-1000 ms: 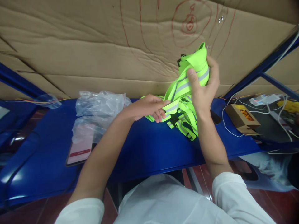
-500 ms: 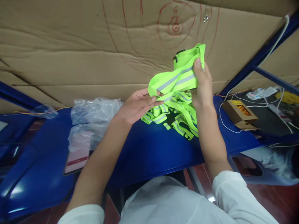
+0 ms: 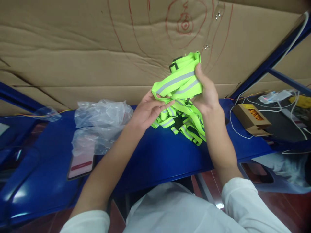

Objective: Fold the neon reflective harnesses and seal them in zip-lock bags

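A neon-yellow reflective strap (image 3: 181, 79) with a grey stripe and black buckles is gathered in loops between my hands, raised above the table. My right hand (image 3: 207, 94) grips the right end of the bundle, thumb on its front. At the left end, my left hand (image 3: 150, 110) has its fingers inside a loop of the strap, with the index finger stretched along the lower edge. Under the raised bundle, a heap of similar neon straps (image 3: 194, 129) lies tangled on the blue table (image 3: 155, 155).
Clear plastic bags (image 3: 99, 116) lie at the left, partly over a phone or tablet (image 3: 80, 166). To the right stands an open cardboard box (image 3: 254, 119) beside white cables (image 3: 230, 119). A cardboard wall (image 3: 97, 71) with red drawn lines rises behind the table.
The strap bundle has come down and to the left, with my right hand moving along with it. My left hand has shifted slightly right, bringing both hands closer together.
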